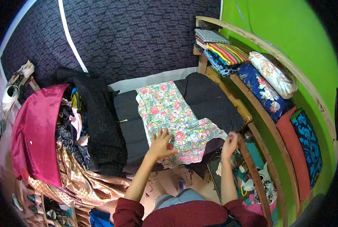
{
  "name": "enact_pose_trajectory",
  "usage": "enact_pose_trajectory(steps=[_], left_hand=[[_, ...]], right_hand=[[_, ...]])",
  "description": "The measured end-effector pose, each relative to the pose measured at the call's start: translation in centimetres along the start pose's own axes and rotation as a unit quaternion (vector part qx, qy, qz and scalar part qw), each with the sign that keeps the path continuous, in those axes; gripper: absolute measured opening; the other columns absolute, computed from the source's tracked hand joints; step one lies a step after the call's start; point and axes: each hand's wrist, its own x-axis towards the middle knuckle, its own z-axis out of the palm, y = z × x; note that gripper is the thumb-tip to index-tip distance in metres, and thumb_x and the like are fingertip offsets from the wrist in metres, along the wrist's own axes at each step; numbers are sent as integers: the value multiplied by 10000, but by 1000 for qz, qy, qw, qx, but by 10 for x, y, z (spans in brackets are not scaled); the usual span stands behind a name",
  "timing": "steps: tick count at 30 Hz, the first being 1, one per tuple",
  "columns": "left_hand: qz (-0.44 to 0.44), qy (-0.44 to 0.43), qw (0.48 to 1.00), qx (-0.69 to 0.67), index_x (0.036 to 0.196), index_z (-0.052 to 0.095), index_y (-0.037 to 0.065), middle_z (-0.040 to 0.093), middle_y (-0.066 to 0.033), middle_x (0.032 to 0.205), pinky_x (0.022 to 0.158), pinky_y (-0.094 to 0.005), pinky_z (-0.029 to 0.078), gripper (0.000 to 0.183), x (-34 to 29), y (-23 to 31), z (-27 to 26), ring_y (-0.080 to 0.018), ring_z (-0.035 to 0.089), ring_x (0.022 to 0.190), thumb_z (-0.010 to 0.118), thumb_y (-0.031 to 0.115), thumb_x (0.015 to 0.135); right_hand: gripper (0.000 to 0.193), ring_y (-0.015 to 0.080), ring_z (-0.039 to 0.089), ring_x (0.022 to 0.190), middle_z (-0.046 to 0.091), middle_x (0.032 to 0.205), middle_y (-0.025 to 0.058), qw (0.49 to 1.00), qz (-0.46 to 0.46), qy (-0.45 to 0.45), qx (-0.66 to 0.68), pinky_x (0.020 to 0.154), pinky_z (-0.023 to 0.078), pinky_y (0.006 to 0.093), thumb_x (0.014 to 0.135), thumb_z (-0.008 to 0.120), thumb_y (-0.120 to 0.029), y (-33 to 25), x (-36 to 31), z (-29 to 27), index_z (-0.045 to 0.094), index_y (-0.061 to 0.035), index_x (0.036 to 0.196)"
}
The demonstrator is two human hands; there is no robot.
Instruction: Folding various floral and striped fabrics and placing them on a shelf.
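Observation:
A floral fabric piece (165, 109), pale green with pink and red flowers, lies spread over a black cloth (210, 98) on the table. My left hand (162, 146) rests on its near part, palm down with the fingers spread. At the near right corner of the fabric, my right hand (230, 145) is closed, fingertips pinched together. Its fingers hide what they hold, if anything; the pale turned corner of the fabric is right beside them. A dark purple cloth (213, 148) shows from under the fabric's near right edge.
Magenta satin (40, 132), gold patterned cloth (78, 166) and a black textured cloth (104, 128) are heaped at the left. On the right, wooden shelves (258, 90) bear folded striped cloth (229, 53), an orange-red cloth (295, 151) and other fabrics. Scraps lie below the lower rail.

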Motion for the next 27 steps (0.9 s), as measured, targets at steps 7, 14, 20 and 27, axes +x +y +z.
enact_pose_trajectory(steps=[7, 14, 20, 27], left_hand=[[52, 156, 986, -26, 1290, 399, 78, 342, -151, 1376, 1006, -615, 144, 512, 56, 46, 26, -362, 281, 1281, 445, 372, 873], [47, 153, 986, -40, 1307, 380, 71, 337, -152, 1381, 1012, -607, 130, 551, 61, 38, 43, -319, 292, 1287, 397, 411, 873], [55, 314, 941, -111, 1189, 485, 71, 438, -149, 1288, 1018, -571, 159, 416, 55, 42, 33, -327, 331, 1261, 521, 226, 804], [49, 314, 944, -87, 1080, 558, 63, 527, -137, 1135, 857, -424, 344, 382, 49, 26, 41, -323, 485, 961, 609, 196, 726]], right_hand=[[317, 114, 521, 724, 565, 889, 11, 956, 234, -152, 85, 580, 396, 255, 864, 546, -327, -7, -30, 19, 544, -75, 1056], [384, 119, 541, 742, 595, 951, 9, 855, 336, -248, 308, 612, 405, 255, 798, 651, -143, -17, -11, 45, 508, -50, 1142], [305, 212, 592, 873, 612, 989, 89, 973, 100, -167, 121, 740, 448, 317, 773, 636, -44, -29, -13, 59, 556, 30, 1058], [562, 359, 340, 1256, 387, 1342, 183, 923, -288, -242, -83, 1022, 315, 407, 676, 471, 90, -62, -34, 79, 537, -92, 1204]])
